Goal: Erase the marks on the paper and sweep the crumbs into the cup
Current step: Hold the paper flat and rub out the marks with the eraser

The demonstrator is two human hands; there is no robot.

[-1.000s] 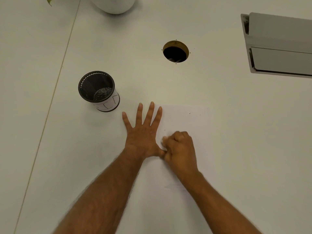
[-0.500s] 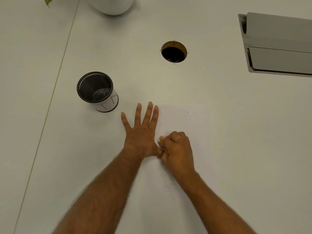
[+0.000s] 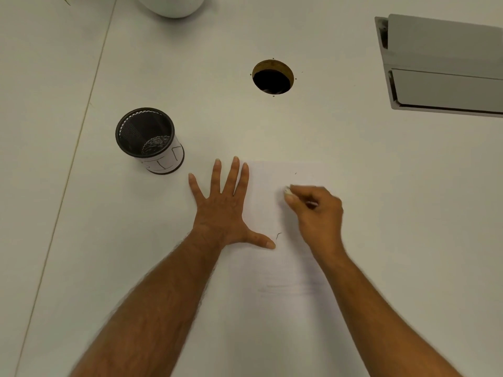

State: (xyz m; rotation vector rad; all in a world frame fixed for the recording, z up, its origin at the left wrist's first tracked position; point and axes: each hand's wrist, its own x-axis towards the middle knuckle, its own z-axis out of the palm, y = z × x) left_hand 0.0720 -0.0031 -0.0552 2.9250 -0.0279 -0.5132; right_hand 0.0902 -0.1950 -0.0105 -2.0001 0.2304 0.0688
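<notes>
A white sheet of paper [image 3: 272, 270] lies on the white table. My left hand [image 3: 221, 213] rests flat with fingers spread on the paper's left edge, its thumb on the sheet. My right hand [image 3: 317, 213] hovers over the paper's upper right part, its fingers pinched on a small pale eraser [image 3: 287, 190]. A short dark curl, a mark or a crumb [image 3: 278, 235], sits just right of my left thumb. A tiny dark speck [image 3: 295, 173] lies near the paper's top. The black mesh cup [image 3: 148, 138] with a white label stands upright to the left, beyond my left hand.
A round cable hole [image 3: 273, 77] opens in the table behind the paper. A grey box-like device [image 3: 446, 66] sits at the far right. A white pot [image 3: 171, 4] stands at the top edge. A table seam [image 3: 81, 126] runs down the left side.
My right hand has moved away from my left thumb, up and to the right across the paper. The dark curl beside the thumb is now uncovered. My left hand stays flat.
</notes>
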